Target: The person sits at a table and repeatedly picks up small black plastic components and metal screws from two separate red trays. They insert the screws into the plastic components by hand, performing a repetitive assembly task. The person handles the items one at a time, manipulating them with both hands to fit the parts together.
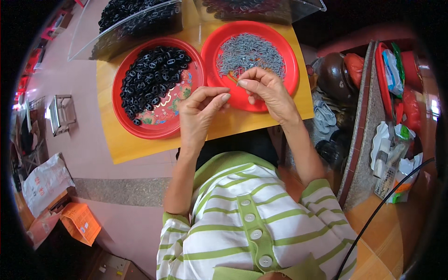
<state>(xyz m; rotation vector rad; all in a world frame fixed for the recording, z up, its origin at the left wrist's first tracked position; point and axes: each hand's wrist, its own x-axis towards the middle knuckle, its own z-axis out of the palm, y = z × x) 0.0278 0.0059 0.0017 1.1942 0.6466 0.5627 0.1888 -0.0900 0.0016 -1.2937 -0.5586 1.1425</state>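
hands (270, 95) over yellow table (121, 149), pink floor (126, 221)

The yellow table (126, 147) is bright — but all four corners are black. Lines bend near the edges. A brown jar (333, 79) shines at two o'clock.

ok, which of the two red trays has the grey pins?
The right tray, beneath the right hand: small grey pins fill its far part. The left tray holds black pieces instead.
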